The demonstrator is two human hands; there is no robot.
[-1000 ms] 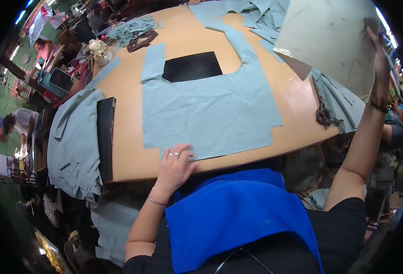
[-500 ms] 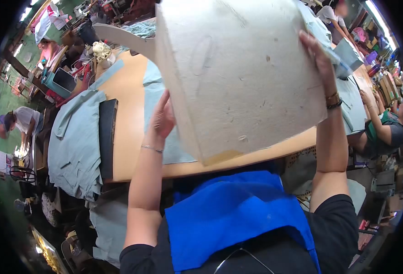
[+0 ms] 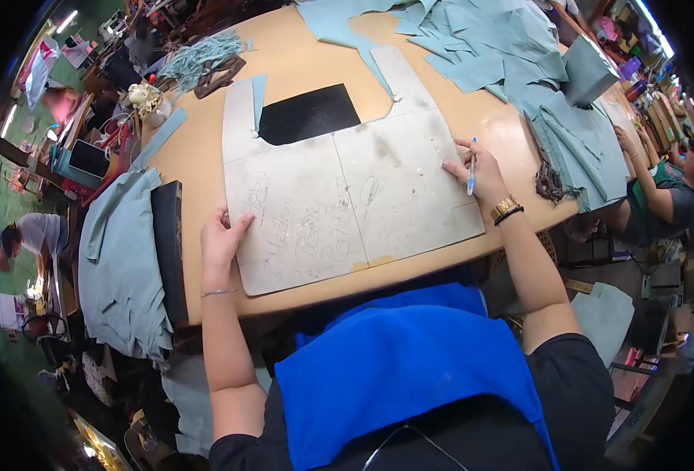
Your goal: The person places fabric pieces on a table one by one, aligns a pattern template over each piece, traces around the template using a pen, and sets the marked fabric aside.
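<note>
A large off-white cardboard pattern with handwriting and two upper straps lies nearly flat on the table. My left hand grips its left edge, thumb on top. On the right edge, my right hand has its fingertips on the board and also holds a blue-and-clear pen upright between its fingers. Through the cutout between the straps a black panel shows. Pieces of light blue material peek out beside the straps, mostly hidden by the pattern.
The tan table carries piled light blue sheets at the back right and cut strips at the back left. A folded light blue stack and a dark board stand left. A co-worker's arm reaches in at right.
The pattern has come down from a raised, tilted position onto the table, and its written side now shows. Both hands lowered with it, the left one moving leftward.
</note>
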